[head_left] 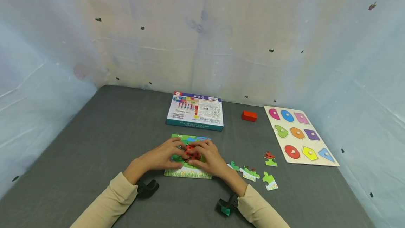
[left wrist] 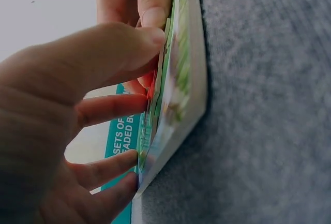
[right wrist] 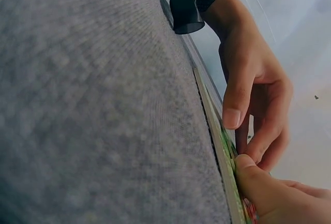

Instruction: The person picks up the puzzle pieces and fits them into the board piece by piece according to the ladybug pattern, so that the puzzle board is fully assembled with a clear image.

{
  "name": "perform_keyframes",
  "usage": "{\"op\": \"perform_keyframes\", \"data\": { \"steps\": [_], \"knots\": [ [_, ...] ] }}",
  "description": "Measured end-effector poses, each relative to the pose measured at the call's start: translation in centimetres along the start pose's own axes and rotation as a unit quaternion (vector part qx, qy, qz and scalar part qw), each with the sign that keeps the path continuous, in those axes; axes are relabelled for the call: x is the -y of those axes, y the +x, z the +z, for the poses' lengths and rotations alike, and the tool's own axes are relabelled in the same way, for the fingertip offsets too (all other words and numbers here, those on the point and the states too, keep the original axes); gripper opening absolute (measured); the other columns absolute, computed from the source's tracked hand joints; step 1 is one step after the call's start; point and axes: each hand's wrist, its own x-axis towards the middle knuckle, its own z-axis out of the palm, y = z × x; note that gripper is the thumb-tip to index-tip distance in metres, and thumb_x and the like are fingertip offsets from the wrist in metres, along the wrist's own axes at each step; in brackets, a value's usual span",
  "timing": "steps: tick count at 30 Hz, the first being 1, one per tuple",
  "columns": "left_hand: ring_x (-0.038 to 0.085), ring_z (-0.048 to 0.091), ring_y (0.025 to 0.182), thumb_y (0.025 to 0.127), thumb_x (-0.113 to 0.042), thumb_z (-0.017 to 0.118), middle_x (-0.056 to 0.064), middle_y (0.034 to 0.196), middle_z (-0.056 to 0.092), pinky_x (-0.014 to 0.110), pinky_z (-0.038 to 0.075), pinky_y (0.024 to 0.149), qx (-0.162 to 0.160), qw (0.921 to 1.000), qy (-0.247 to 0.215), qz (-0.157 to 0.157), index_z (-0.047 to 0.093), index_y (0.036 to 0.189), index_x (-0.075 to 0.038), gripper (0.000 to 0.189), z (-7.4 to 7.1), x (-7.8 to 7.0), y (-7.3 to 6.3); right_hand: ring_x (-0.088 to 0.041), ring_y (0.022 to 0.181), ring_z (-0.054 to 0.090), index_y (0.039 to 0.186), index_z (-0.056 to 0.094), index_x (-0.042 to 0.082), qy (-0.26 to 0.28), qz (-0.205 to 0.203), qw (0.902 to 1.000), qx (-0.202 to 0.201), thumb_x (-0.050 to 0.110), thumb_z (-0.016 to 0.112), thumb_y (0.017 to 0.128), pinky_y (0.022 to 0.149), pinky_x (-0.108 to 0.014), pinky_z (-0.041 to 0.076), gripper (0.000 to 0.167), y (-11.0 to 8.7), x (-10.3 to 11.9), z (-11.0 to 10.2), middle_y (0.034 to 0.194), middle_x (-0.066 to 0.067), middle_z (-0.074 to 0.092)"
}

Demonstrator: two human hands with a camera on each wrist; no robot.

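A ladybug jigsaw puzzle board (head_left: pixel 190 174), green with grass along its near edge, lies flat on the grey table. My left hand (head_left: pixel 159 157) rests on its left half, fingers spread over the pieces. From the other side my right hand (head_left: pixel 210 157) touches the red ladybug picture (head_left: pixel 193 152), partly hidden by both hands. In the left wrist view the left thumb (left wrist: pixel 139 40) meets the edge of thin puzzle pieces (left wrist: pixel 162 74) slightly raised above the frame. The right thumb (right wrist: pixel 247 168) presses beside them in the right wrist view.
Loose jigsaw pieces (head_left: pixel 270 181) lie right of the right forearm. Behind the board is a boxed bead set (head_left: pixel 194 112), with a red block (head_left: pixel 249 116) to its right. A wooden shape board (head_left: pixel 303 136) lies at the far right. Pale sheeting (head_left: pixel 202 45) surrounds the table.
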Motion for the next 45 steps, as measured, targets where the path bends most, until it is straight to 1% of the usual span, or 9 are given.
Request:
{"op": "perform_keyframes", "data": {
  "steps": [5,9,17,21,27,31,35,41,45],
  "knots": [
    [0.043,0.031,0.13,0.083,-0.025,0.072,0.004,0.127,0.055,0.058,0.029,0.102,0.01,0.9994,-0.03,-0.009,0.07,0.11,-0.021,0.028,-0.2,-0.2,-0.2,-0.027,0.118,0.041,0.11,0.062,0.014,0.039,0.032,0.9984,0.026,0.029,0.072,0.082,0.094,-0.054,0.032,0.033,0.3,0.0,-0.2,0.128,-0.009,0.052],
    [0.043,0.031,0.129,0.082,-0.028,0.072,0.003,0.127,0.055,0.059,0.028,0.102,0.013,0.9992,-0.037,0.0,0.069,0.11,-0.024,0.029,-0.1,-0.1,-0.2,-0.028,0.119,0.041,0.115,0.06,0.009,0.08,0.025,0.9957,0.039,0.023,0.072,0.083,0.095,-0.053,0.031,0.037,0.5,-0.2,-1.0,0.127,-0.011,0.053],
    [0.043,0.028,0.13,0.073,-0.048,0.076,0.003,0.127,0.051,0.056,0.035,0.099,0.024,0.9995,0.0,-0.02,0.069,0.108,-0.023,0.044,0.3,0.0,-0.2,-0.033,0.12,0.044,0.121,0.057,0.0,0.093,0.014,0.9956,-0.007,0.006,0.071,0.081,0.095,-0.048,0.039,0.043,-1.0,-1.2,-5.9,0.129,-0.019,0.049],
    [0.043,0.026,0.131,0.071,-0.049,0.076,0.003,0.128,0.05,0.056,0.034,0.099,0.028,0.9993,-0.004,-0.025,0.068,0.107,-0.023,0.045,0.2,-0.2,-0.3,-0.036,0.119,0.046,0.121,0.056,-0.005,0.101,0.049,0.9936,-0.018,-0.004,0.069,0.08,0.097,-0.039,0.041,0.043,-3.3,-1.2,-10.0,0.128,-0.024,0.048],
    [0.045,0.026,0.13,0.071,-0.049,0.077,0.005,0.127,0.05,0.057,0.034,0.098,0.021,0.9996,-0.015,-0.015,0.068,0.107,-0.021,0.046,0.0,-0.3,-0.2,-0.014,0.124,0.042,0.133,0.047,-0.001,0.132,0.126,0.983,0.02,-0.003,0.066,0.084,0.103,-0.018,0.032,0.053,-9.4,-5.3,-14.1,0.135,-0.016,0.045],
    [0.048,0.029,0.126,0.072,-0.05,0.075,0.008,0.124,0.051,0.06,0.036,0.094,0.004,0.9999,-0.01,0.008,0.068,0.104,-0.019,0.046,0.1,-0.2,-0.3,-0.005,0.123,0.038,0.137,0.044,0.003,0.089,0.187,0.9778,0.032,0.007,0.068,0.085,0.1,-0.015,0.031,0.057,-13.1,-7.0,-16.2,0.136,-0.011,0.044],
    [0.048,0.029,0.125,0.072,-0.051,0.075,0.008,0.122,0.051,0.059,0.038,0.093,0.001,0.9999,-0.007,0.01,0.068,0.103,-0.018,0.045,0.3,-0.1,-0.4,-0.001,0.12,0.039,0.137,0.044,0.004,0.049,0.231,0.9711,0.037,0.015,0.069,0.085,0.096,-0.013,0.032,0.059,-15.5,-7.8,-17.3,0.135,-0.011,0.045],
    [0.043,0.026,0.131,0.072,-0.048,0.076,0.003,0.126,0.05,0.056,0.035,0.098,0.024,0.9994,-0.012,-0.022,0.068,0.105,-0.022,0.043,0.1,-0.2,-0.3,-0.012,0.112,0.048,0.134,0.046,-0.002,0.063,0.221,0.9725,0.039,0.011,0.071,0.083,0.094,-0.009,0.033,0.058,-16.8,-8.5,-17.3,0.129,-0.02,0.049],
    [0.042,0.026,0.132,0.072,-0.047,0.076,0.002,0.127,0.049,0.055,0.035,0.099,0.03,0.9991,-0.008,-0.029,0.067,0.106,-0.023,0.042,0.1,-0.2,-0.2,-0.014,0.108,0.046,0.132,0.047,-0.005,0.034,0.209,0.9768,0.037,0.009,0.072,0.081,0.09,-0.012,0.037,0.058,-16.9,-8.7,-17.1,0.126,-0.019,0.049]
  ]
}}
